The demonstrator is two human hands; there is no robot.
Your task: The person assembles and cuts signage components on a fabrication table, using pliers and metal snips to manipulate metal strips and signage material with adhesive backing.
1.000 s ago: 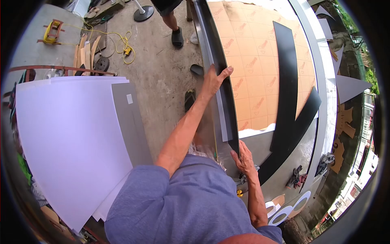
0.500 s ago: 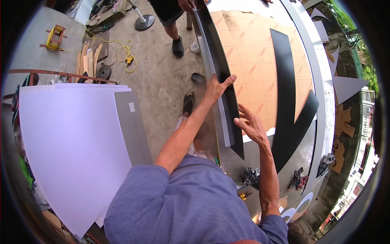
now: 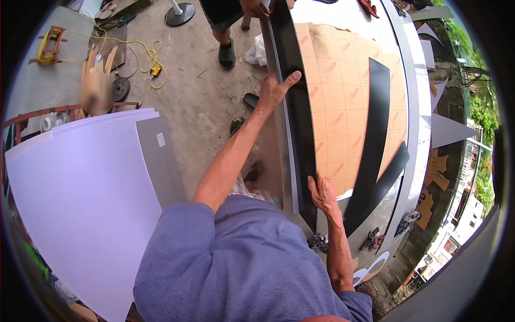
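Note:
A long black strip runs lengthwise along the near-left edge of the worktable, beside a thin pale strip. My left hand grips the black strip's outer edge, thumb over its top face. Farther down, my right hand rests at the strip's inner edge, with its fingers close together at the side; whatever is under them is hidden. At the far end, a co-worker's hand touches the strips. Brown printed sheeting lies right of the strip, with two more black pieces on it, one long and one slanted.
White sheets and a grey panel are stacked at the left. A yellow cord and a round stand base are on the floor. Crumpled dark cloth lies near the table's close end.
The black strip now lies flatter and its near end sits lower in view. My right hand has moved down along it. My left hand has shifted slightly up and left.

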